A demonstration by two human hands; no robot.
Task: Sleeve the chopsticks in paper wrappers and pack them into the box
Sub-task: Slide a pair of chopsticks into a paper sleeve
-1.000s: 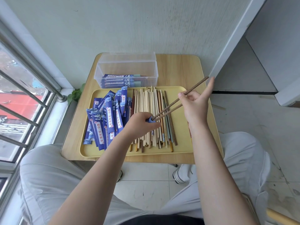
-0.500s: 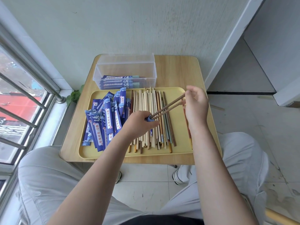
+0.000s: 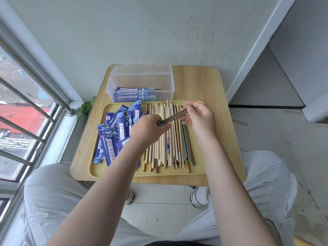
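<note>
Head view: at frame centre the left hand [image 3: 148,129] grips a blue wrapper [image 3: 159,123] while the right hand [image 3: 199,118] pinches dark chopsticks [image 3: 175,115] partly inside it. A few sleeved pairs [image 3: 133,94] lie in the clear box [image 3: 142,82] above; many loose chopsticks [image 3: 166,139] remain on the yellow tray [image 3: 198,157].

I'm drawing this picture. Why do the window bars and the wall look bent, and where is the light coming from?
Head view: the wide-angle lens bends straight lines near the edges, so the window bars fan out. Daylight comes in through that window. The hands and chopsticks in the middle look sharp, without glare.
</note>
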